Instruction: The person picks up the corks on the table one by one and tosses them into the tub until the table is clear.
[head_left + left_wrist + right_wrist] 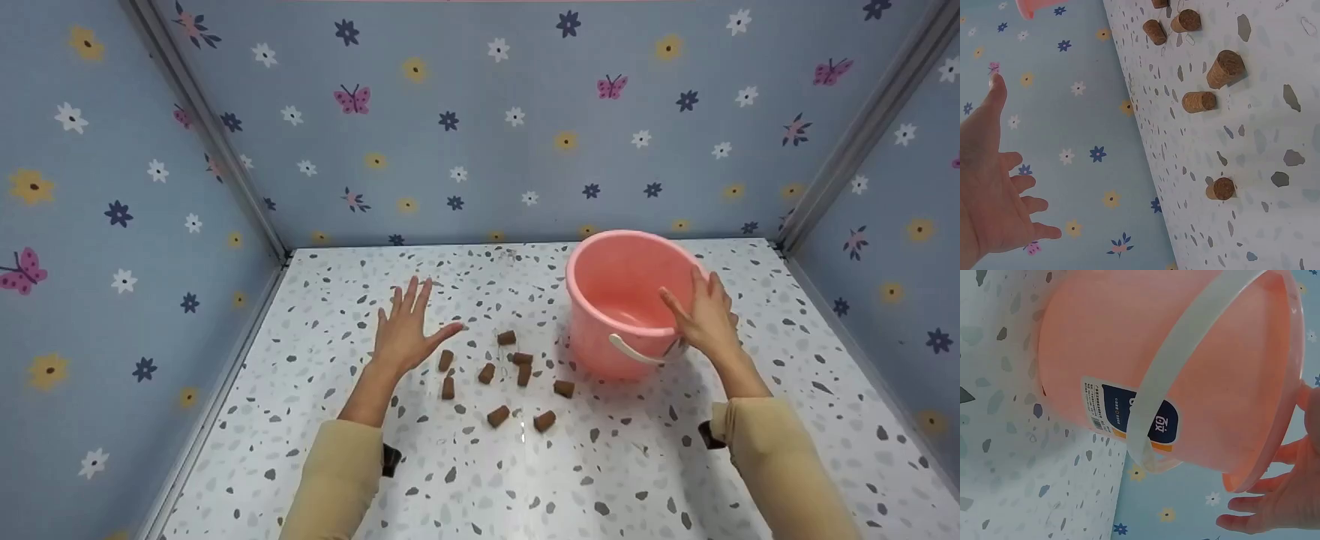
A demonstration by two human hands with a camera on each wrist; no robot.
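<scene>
— White speckled table, blue flowered walls; how far along?
— Nothing looks done: left hand empty, fingers spread; small brown tapered corks loose mid-table, none visible inside the pink plastic bucket; right hand at its rim, fingers apart, can't tell if pinching
— Counts?
— 9 corks, 1 bucket, 2 hands

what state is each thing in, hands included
pink bucket, mouth up, no lid, nothing visible inside
white handle, lowered against its side
corks, loose, scattered on the speckled surface
left hand, fingers spread, holding nothing
right hand, at the rim, fingers extended
</scene>
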